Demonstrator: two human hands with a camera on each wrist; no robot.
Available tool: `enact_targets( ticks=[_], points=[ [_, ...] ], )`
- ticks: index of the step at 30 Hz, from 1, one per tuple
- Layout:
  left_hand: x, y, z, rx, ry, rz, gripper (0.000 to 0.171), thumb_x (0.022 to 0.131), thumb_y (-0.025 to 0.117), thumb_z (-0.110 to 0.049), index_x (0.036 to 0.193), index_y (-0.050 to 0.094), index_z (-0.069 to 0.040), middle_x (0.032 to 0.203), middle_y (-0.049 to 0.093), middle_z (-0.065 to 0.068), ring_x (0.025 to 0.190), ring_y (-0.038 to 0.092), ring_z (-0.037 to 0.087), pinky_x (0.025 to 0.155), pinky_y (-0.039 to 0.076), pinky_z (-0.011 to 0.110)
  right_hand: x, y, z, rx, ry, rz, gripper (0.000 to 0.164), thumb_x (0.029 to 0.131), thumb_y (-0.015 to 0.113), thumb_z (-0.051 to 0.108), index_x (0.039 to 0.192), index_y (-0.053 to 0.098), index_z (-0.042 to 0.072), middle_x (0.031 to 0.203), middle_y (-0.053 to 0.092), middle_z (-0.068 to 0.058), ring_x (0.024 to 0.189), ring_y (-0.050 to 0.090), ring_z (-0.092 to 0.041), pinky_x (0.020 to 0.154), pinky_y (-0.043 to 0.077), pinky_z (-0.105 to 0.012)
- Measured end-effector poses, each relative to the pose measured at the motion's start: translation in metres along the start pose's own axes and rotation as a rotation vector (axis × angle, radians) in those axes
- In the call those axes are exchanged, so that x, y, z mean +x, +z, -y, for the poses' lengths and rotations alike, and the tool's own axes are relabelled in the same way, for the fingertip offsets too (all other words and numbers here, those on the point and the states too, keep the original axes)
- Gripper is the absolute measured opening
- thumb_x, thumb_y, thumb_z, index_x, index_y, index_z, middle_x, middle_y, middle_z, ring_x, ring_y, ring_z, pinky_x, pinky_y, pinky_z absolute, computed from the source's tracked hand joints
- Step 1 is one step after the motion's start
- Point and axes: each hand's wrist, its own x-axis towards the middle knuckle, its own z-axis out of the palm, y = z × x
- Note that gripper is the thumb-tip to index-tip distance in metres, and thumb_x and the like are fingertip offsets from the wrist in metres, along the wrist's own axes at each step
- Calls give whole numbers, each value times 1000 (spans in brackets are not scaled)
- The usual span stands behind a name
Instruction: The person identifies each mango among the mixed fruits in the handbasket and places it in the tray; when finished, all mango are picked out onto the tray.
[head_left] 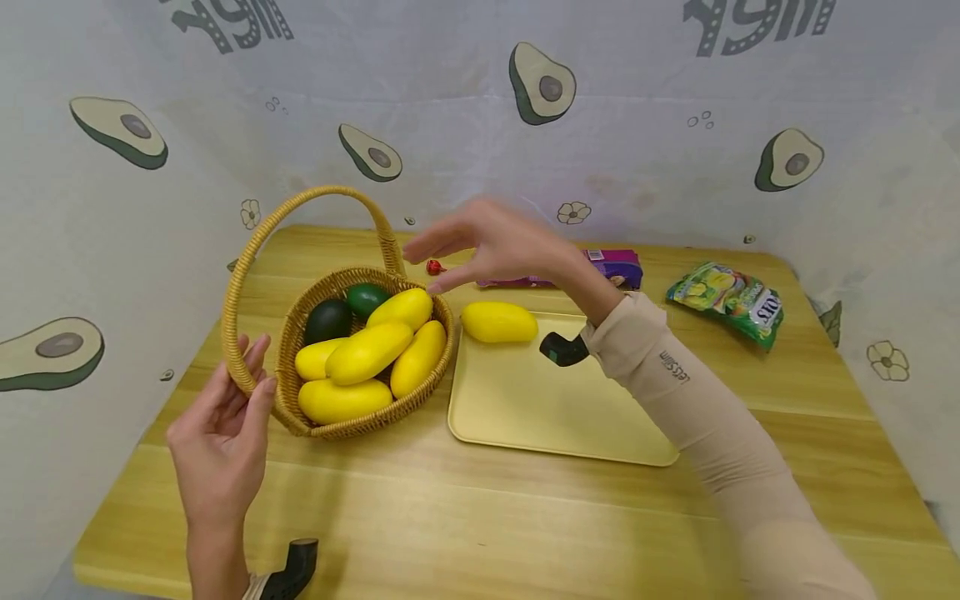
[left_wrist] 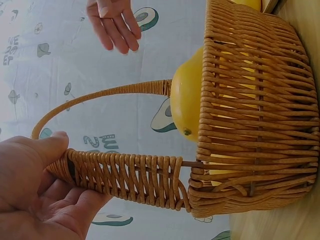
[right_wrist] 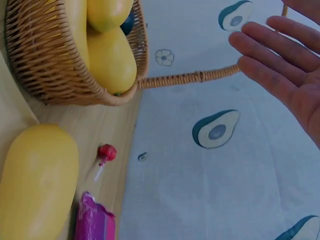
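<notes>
A wicker basket (head_left: 405, 408) with a tall arched handle (head_left: 330, 192) stands at the left of the table. Several yellow mangoes (head_left: 371, 352) and two dark green avocados (head_left: 328, 322) fill it. My left hand (head_left: 225, 425) pinches the handle's near side between thumb and fingers; the left wrist view shows the thumb over the wrapped cane. Above the basket's right rim hovers my right hand (head_left: 495, 242), its fingers extended and holding nothing. Another mango (head_left: 498, 322) lies at the upper left corner of the golden tray (head_left: 540, 408), below the right hand.
Behind the tray lie a purple packet (head_left: 615, 268) and a red lollipop (right_wrist: 106, 152). A green snack bag (head_left: 727, 302) sits at the table's right. An avocado-print cloth (head_left: 465, 150) hangs behind the wooden table (head_left: 450, 525).
</notes>
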Motion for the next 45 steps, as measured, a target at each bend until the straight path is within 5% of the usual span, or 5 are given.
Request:
enact_targets(
  ticks=[8, 19, 36, 45],
  points=[
    [2, 3, 1, -30, -10, 12, 53, 96, 66, 21, 145, 64, 2, 139, 71, 19, 128, 71, 16, 101, 57, 24, 38, 8, -21, 256, 26, 201, 51, 93, 83, -1, 141, 66, -9, 137, 72, -19, 131, 69, -31, 114, 56, -42],
    [1, 3, 6, -76, 7, 2, 54, 93, 65, 25, 144, 63, 8, 138, 72, 15, 125, 72, 12, 100, 57, 21, 79, 36, -45, 436, 52, 291, 46, 94, 79, -9, 138, 66, -13, 135, 71, -26, 127, 70, -35, 116, 54, -48],
    [-2, 2, 4, 60, 11, -1, 54, 96, 66, 21, 147, 63, 2, 139, 72, 16, 125, 71, 12, 100, 57, 21, 113, 73, -65, 534, 161, 517, 50, 96, 74, -11, 145, 61, -12, 149, 63, -24, 141, 61, -30, 118, 53, -37],
    [-2, 1, 0, 110, 10, 5, 55, 97, 66, 20, 148, 62, 2, 139, 71, 17, 127, 71, 13, 99, 57, 20, 124, 82, -60, 546, 149, 624, 50, 94, 73, -16, 143, 60, -16, 150, 62, -25, 141, 61, -30, 119, 51, -34]
  ],
)
